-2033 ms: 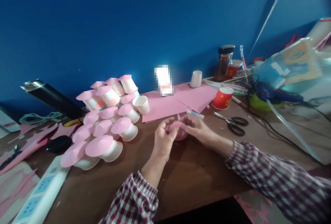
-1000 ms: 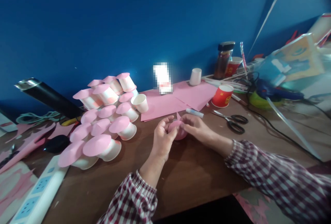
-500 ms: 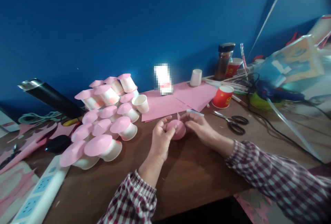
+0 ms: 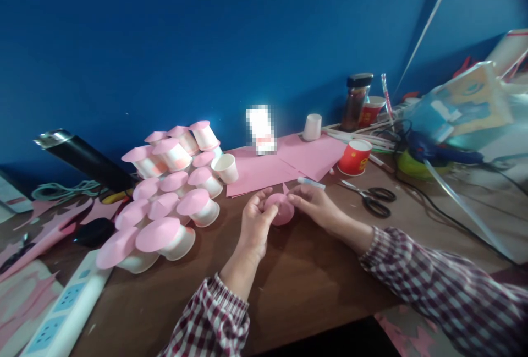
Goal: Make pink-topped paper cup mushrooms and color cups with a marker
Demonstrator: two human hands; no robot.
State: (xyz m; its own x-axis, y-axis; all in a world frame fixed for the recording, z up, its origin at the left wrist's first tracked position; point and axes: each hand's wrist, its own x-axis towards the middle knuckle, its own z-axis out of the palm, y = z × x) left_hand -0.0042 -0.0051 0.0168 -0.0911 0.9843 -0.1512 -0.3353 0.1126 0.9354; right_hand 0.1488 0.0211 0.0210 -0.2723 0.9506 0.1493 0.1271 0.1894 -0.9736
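Between my hands, over the brown tabletop, is a round pink paper piece (image 4: 284, 211). My left hand (image 4: 256, 217) is closed on its left side, with the thumb pressed on top. At the right edge my right hand (image 4: 315, 203) pinches the paper, its other fingers partly hidden behind. A small pink paper tip (image 4: 285, 187) pokes up between the hands. Left of them stand several white paper cups topped with shallow pink paper cones (image 4: 193, 203). One upright white cup (image 4: 225, 168) beside these has no cone.
Pink sheets (image 4: 264, 172) lie near the blue wall beneath a bright blurred-out object. To the right are scissors (image 4: 377, 200), a red paper cup (image 4: 355, 158), a capped marker (image 4: 311, 182) and a glue gun (image 4: 437, 148). A power strip (image 4: 66, 313) and black flask (image 4: 91, 161) lie at left.
My right hand has shifted slightly left and in closer to the paper's edge, showing more of the marker behind it. The whole view has tipped up slightly.
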